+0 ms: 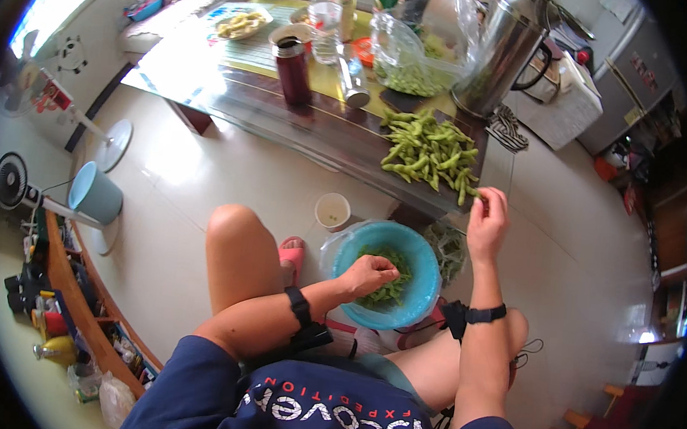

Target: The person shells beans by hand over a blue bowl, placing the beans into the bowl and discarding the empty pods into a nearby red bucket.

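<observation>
A heap of green soybean pods [427, 146] lies on the near right corner of the dark coffee table [348, 141]. At the heap's edge, my right hand [489, 226] has thumb and fingers pinched on the end of one pod. My left hand [369, 276] hangs over a blue basin [426, 267] on the floor, with thumb and fingertips brought together; whether anything sits between them cannot be made out. Inside the plastic-lined basin are green pod shells [389, 294], partly hidden by that hand. A white tub [332, 211] with a few green bits stands beyond the basin.
On the table stand a dark red thermos cup [293, 73], a plastic bottle [326, 22], a bag of shelled green beans [411, 77] and a large steel kettle [497, 59]. A clear bag [444, 250] lies right of the basin, near my legs.
</observation>
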`<action>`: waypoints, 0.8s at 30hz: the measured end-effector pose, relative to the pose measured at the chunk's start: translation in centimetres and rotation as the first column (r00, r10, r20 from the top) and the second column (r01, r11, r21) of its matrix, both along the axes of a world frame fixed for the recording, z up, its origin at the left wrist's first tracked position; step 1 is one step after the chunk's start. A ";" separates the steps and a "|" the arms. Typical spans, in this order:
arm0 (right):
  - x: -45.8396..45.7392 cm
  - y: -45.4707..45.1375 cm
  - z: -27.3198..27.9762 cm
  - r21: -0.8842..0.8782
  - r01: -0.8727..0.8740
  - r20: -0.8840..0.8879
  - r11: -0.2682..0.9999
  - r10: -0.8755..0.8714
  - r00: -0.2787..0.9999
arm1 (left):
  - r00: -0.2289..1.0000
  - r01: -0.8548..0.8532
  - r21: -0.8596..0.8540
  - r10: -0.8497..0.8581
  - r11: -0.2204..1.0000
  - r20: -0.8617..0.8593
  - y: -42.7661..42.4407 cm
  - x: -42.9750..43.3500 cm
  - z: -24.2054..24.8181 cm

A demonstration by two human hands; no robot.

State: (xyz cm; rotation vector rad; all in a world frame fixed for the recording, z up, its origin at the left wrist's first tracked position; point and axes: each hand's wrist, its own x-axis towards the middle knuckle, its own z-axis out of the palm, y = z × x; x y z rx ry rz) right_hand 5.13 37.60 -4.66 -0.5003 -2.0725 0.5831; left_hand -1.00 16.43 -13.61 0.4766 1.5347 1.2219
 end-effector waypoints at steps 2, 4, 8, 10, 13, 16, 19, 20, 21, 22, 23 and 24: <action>1.4 -2.2 0.1 -0.290 -0.129 -0.127 0.948 0.095 0.987 | 0.996 -0.048 0.018 0.047 0.999 0.079 -0.8 0.2 1.3; 3.2 -5.2 -0.1 -0.652 -0.308 -0.253 0.693 0.184 0.950 | 0.975 -0.064 0.134 0.034 0.989 0.219 -1.7 0.5 2.8; 5.6 -10.0 -2.1 -0.885 -0.383 -0.292 0.264 0.327 0.899 | 0.942 -0.158 0.311 0.049 0.937 0.331 -2.8 2.3 5.0; 6.2 -11.5 -2.4 -0.917 -0.385 -0.327 0.107 0.349 0.878 | 0.938 -0.196 0.306 0.086 0.932 0.337 -3.1 2.6 4.8; 8.0 -13.3 -4.4 -0.952 -0.245 -0.169 0.181 0.354 0.920 | 0.891 -0.285 0.312 0.130 0.906 0.435 -3.5 3.0 4.1; 9.5 -15.5 -4.3 -0.898 -0.191 -0.037 0.396 0.365 0.930 | 0.832 -0.322 0.131 0.214 0.938 0.511 -4.0 3.7 3.8; 9.7 -16.8 -3.1 -0.829 -0.179 0.026 0.530 0.357 0.934 | 0.813 -0.307 0.162 0.169 0.938 0.557 -5.3 3.2 3.7; 9.7 -17.1 -2.7 -0.823 -0.168 0.028 0.543 0.333 0.942 | 0.813 -0.277 0.172 0.136 0.945 0.566 -5.3 3.4 3.7; 9.6 -17.4 -2.4 -0.817 -0.161 0.026 0.554 0.315 0.949 | 0.822 -0.281 0.215 0.119 0.935 0.557 -5.4 3.5 3.9; 9.7 -17.5 -2.0 -0.812 -0.143 0.049 0.566 0.310 0.950 | 0.830 -0.288 0.256 0.107 0.923 0.547 -5.3 3.6 4.1; 9.9 -17.5 -1.7 -0.807 -0.128 0.056 0.577 0.290 0.955 | 0.829 -0.270 0.263 0.085 0.926 0.552 -5.2 3.8 4.2; 10.1 -17.6 -1.4 -0.803 -0.137 0.051 0.581 0.297 0.954 | 0.829 -0.273 0.278 0.079 0.921 0.554 -5.3 3.9 4.3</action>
